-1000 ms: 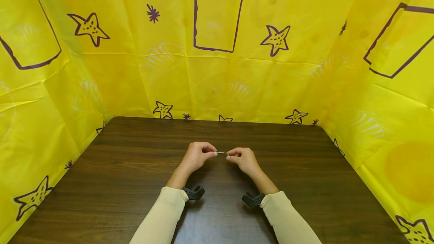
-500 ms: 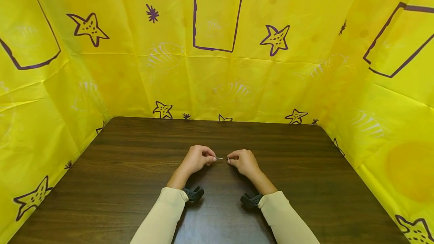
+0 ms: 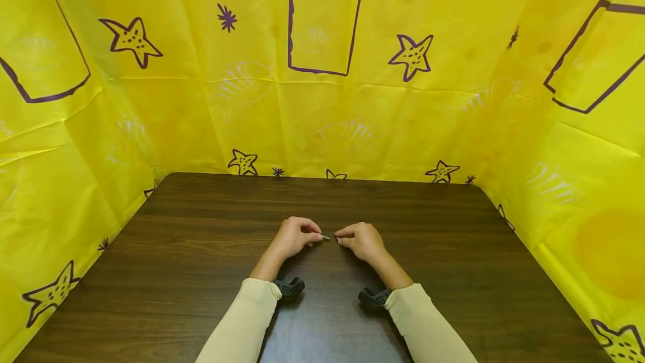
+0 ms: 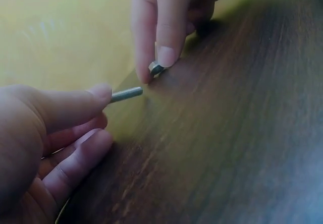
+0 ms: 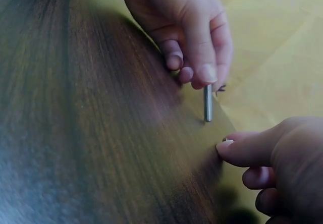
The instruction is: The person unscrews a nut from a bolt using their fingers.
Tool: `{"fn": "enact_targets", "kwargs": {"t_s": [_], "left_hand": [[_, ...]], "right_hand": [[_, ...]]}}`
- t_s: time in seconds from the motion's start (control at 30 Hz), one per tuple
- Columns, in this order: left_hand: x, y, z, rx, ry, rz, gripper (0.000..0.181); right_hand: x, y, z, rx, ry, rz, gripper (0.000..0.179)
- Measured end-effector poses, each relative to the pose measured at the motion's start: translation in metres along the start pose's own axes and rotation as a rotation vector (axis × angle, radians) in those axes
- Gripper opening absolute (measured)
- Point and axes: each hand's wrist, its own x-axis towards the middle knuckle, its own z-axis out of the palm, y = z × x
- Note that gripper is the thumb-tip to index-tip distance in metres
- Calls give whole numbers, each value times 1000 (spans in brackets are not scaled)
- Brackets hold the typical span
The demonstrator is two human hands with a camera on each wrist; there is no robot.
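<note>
Between its thumb and fingertips my left hand (image 3: 294, 238) pinches a silvery bolt (image 4: 126, 94). The bolt's threaded end sticks out toward the right hand; whatever is at its other end is hidden by the fingers. My right hand (image 3: 365, 241) pinches a small metal nut (image 4: 155, 68) between thumb and index finger. Most of the nut is covered in the right wrist view, where the bolt (image 5: 208, 103) points toward the right fingertips. A narrow gap separates bolt and nut. Both hands are held over the table, fairly close to its surface.
A dark wood-grain table (image 3: 201, 206) lies under both hands. Yellow cloth (image 3: 342, 105) printed with starfish and fish surrounds its back and sides. Dark bands with camera mounts (image 3: 289, 288) sit on both wrists, at the ends of cream sleeves (image 3: 242, 318).
Both hands have come down slightly in the head view. The bolt has tilted, its free end now pointing a little toward the near side. The right fingertips have shifted slightly left.
</note>
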Motion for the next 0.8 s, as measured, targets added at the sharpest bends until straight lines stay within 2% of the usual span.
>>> {"fn": "enact_targets", "kwargs": {"t_s": [0.1, 0.33, 0.7, 0.8], "left_hand": [[0, -1, 0, -1, 0, -13, 5], [2, -1, 1, 20, 9, -20, 6], [2, -2, 4, 44, 8, -65, 7], [2, -1, 6, 62, 20, -56, 7]], "right_hand": [[0, 1, 0, 27, 8, -3, 14], [1, 2, -1, 70, -16, 53, 12], [0, 4, 0, 68, -19, 35, 12], [-1, 4, 1, 77, -14, 24, 13]]}}
